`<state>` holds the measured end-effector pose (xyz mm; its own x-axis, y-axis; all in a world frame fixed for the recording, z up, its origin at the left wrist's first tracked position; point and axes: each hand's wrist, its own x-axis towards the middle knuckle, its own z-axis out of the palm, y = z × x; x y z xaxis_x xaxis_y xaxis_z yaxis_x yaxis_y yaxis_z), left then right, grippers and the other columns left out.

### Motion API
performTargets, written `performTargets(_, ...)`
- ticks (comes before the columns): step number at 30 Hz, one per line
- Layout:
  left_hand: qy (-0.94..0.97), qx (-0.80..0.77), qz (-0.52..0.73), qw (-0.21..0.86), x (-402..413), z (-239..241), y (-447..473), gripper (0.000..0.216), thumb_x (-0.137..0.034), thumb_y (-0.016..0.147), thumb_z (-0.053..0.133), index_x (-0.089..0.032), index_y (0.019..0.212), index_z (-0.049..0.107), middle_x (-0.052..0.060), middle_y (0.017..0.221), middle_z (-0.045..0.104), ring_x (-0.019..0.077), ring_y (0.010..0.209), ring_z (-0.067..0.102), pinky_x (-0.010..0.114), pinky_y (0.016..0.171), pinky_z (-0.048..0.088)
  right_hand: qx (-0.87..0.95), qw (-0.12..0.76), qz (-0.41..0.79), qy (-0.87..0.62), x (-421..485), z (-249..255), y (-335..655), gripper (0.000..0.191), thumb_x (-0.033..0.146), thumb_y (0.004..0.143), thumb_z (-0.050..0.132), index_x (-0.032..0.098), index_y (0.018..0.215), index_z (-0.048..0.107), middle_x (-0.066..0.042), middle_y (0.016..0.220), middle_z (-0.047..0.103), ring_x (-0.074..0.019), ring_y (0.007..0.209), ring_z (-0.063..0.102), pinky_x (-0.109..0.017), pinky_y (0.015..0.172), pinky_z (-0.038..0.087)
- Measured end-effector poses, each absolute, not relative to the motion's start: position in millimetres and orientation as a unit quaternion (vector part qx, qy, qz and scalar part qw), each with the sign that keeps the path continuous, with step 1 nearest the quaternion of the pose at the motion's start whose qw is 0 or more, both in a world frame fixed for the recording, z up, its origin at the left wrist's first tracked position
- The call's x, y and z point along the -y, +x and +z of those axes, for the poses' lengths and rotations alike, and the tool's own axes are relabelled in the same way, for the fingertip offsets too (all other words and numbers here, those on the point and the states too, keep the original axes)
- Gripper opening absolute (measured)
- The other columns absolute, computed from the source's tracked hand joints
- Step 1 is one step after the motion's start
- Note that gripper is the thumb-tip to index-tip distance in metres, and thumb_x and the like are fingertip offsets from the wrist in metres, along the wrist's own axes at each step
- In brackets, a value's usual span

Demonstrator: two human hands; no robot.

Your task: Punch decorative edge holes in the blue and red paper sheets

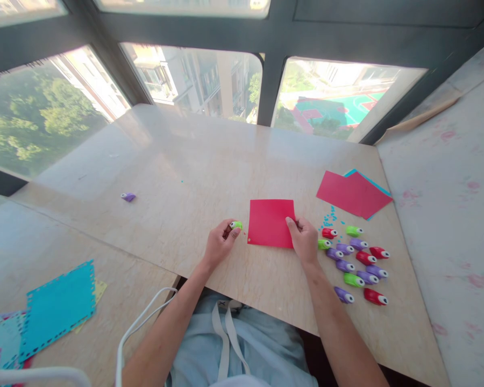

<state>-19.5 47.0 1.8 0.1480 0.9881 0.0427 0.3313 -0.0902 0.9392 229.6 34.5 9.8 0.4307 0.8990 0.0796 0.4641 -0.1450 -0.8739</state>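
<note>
Between the thumb and fingers of my left hand (221, 243) is a small green craft punch (236, 225), just off the left edge of a red paper sheet (269, 224). My right hand (304, 236) pinches that sheet at its right edge, thumb on top. A small punched hole shows near the sheet's lower left corner. Tiny red bits (244, 234) lie beside that edge. Close to my right hand, several more punches (344, 265) in purple, red and green are spread on the table.
Blue paper bits (329, 217) are scattered above the punches. Red sheets (353, 194) over blue ones lie at the back right. A purple punch (128, 197) sits alone at left. A blue sheet (60, 306) with punched edges tops other papers at lower left, near a white cable (135, 322).
</note>
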Motion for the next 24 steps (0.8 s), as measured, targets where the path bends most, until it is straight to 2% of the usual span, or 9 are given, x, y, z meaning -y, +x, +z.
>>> performTargets(11, 0.653, -0.542, 0.373, 0.376, -45.5, 9.7, -16.4, 0.035, -0.048, 0.089, 0.058, -0.016, 0.102, 0.065, -0.004, 0.064, 0.049, 0.0103, 0.056, 0.044, 0.021, 0.053, 0.035, 0.461, 0.461, 0.264, -0.711, -34.6, 10.2, 231.9, 0.042, 0.057, 0.083, 0.057, 0.016, 0.081, 0.067, -0.002, 0.071, 0.064, -0.0163, 0.064, 0.052, -0.027, 0.061, 0.04)
performTargets(16, 0.678, -0.539, 0.354, 0.352, -45.7, 9.6, -16.7, 0.037, -0.05, 0.089, 0.058, -0.016, 0.101, 0.069, -0.006, 0.057, 0.04, 0.0093, 0.053, 0.037, 0.021, 0.051, 0.03, 0.459, 0.466, 0.276, -0.705, -34.4, 10.2, 231.4, 0.043, 0.058, 0.082, 0.057, 0.016, 0.081, 0.067, -0.002, 0.071, 0.064, -0.0166, 0.064, 0.053, -0.027, 0.061, 0.041)
performTargets(24, 0.706, -0.512, 0.368, 0.322, -45.9, 4.2, -17.0, 0.031, -0.041, 0.089, 0.061, -0.019, 0.107, 0.072, -0.002, 0.063, 0.055, 0.0113, 0.059, 0.046, 0.022, 0.057, 0.036, 0.464, 0.463, 0.268, -0.706, -34.4, 12.1, 229.4, 0.042, 0.056, 0.083, 0.058, 0.015, 0.085, 0.069, -0.002, 0.07, 0.064, -0.017, 0.065, 0.053, -0.028, 0.062, 0.041)
